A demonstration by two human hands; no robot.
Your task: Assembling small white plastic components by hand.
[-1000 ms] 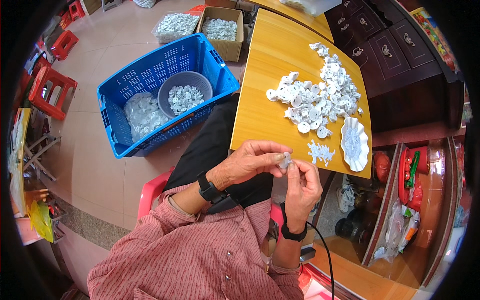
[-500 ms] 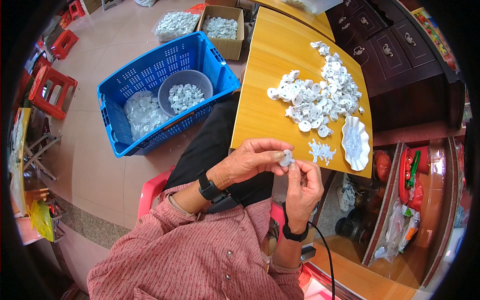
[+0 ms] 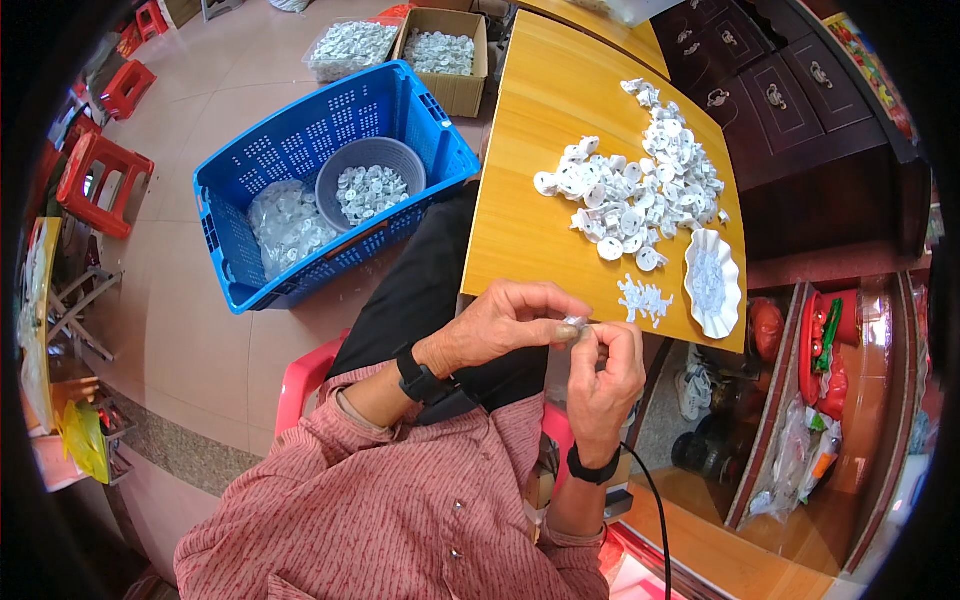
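I see a tiny whitish plastic piece (image 3: 577, 322), pinched between both thumbs and forefingers, above my lap.

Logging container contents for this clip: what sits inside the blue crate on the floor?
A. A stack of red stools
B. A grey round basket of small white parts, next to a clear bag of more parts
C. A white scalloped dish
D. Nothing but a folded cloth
B: the blue crate holds a grey round basket filled with small white parts, with a clear bag of parts lying beside it.
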